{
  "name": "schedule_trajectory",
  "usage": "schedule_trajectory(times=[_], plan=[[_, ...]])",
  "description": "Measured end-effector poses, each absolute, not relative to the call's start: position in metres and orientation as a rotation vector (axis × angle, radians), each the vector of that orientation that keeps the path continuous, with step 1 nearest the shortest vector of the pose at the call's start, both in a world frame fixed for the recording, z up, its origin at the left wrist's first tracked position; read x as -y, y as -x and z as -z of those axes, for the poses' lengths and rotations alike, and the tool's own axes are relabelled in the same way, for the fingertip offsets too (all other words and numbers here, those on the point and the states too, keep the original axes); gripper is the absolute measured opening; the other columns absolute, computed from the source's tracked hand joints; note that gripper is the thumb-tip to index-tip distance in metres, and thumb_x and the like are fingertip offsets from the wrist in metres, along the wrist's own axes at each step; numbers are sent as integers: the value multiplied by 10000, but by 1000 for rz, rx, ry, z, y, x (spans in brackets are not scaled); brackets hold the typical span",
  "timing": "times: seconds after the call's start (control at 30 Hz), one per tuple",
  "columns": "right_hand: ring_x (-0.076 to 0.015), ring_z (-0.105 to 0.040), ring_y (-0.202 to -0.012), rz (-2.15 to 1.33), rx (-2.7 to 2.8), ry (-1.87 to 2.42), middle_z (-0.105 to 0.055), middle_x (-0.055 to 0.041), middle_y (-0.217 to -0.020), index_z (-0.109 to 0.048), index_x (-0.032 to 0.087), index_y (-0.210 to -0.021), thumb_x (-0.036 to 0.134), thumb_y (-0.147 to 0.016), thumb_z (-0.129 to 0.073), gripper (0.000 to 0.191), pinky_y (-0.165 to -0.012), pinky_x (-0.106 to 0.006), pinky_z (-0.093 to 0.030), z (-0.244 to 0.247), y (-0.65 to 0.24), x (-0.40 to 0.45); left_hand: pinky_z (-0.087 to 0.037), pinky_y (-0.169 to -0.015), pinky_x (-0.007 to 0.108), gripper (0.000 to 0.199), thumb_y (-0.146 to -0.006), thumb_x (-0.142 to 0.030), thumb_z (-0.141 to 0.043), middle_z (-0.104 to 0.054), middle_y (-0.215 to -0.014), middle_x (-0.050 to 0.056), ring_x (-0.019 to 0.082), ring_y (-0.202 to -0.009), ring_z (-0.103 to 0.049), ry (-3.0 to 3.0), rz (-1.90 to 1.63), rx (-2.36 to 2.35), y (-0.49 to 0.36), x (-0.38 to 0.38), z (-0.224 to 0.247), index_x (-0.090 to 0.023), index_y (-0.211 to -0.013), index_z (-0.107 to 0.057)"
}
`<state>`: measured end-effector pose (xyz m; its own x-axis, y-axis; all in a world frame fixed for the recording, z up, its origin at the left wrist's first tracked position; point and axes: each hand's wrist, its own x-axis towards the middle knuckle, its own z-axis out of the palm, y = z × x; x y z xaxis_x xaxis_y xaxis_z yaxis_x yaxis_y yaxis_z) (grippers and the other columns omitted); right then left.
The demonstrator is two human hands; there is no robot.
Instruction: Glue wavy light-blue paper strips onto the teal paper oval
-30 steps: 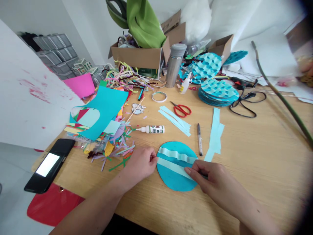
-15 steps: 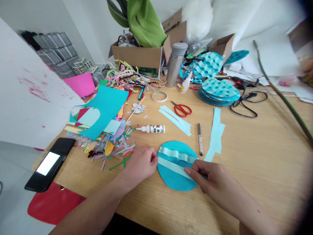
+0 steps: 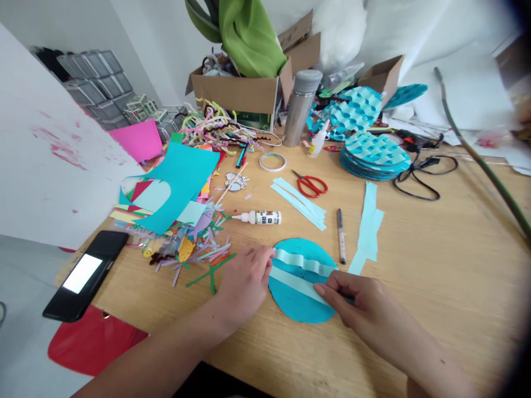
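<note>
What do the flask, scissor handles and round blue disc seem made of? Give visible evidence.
Flask: probably metal, satin; silvery sheen. Scissor handles: likely smooth plastic, or coated metal; evenly red. Blue disc: paper or card, matte; flat, without shine.

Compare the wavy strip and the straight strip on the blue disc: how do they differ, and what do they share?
The wavy strip rises in humps, while the straight strip runs without humps. The wavy strip lies nearer the disc's far edge; the straight strip crosses nearer its middle. Both are pale blue-green and stretch across the blue disc.
</note>
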<state>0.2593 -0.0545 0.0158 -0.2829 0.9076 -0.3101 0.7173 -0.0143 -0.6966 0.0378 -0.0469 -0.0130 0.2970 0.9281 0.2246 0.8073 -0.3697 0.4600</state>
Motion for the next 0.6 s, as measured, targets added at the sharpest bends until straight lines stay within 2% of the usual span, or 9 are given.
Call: schedule_trajectory(times=[0.17,0.3,0.43,0.6], plan=[[-107,-345,-470,-1174,2024,1702,-429,19,-501,-468,217,-579,602,-854,-418,476,-448,-247,-271,-16,-259,55,-463,-653,283,131,-929,-112,-465,-666,-784,1,180,-773,-611,-2458,-674,-1567,-36,52,17,-211,-941,-551],[-107,-351,-471,-1185,1997,1712,-429,21,-498,-475,216,-580,604,-852,-428,476,-444,-242,-278,-18,-259,54,-472,-649,293,145,-900,-102,-460,-654,-799,25,191,-782,-612,-2497,-517,-1562,-32,61,12,-203,-951,-551],[-105,-352,-477,-1227,1951,1707,-436,22,-503,-478,214,-587,610,-858,-435,481,-444,-239,-279,-18,-260,54,-500,-718,337,275,-844,-77,-442,-650,-902,70,221,-875,-613,-2441,-343,-1504,-29,68,2,-171,-1089,-524],[-98,-355,-484,-1375,1824,1638,-445,25,-511,-473,211,-602,619,-863,-454,485,-445,-233,-292,-19,-259,54,-504,-748,376,462,-755,-44,-445,-635,-959,117,249,-902,-597,-2480,-186,-1447,-28,74,-3,-119,-1210,-474]])
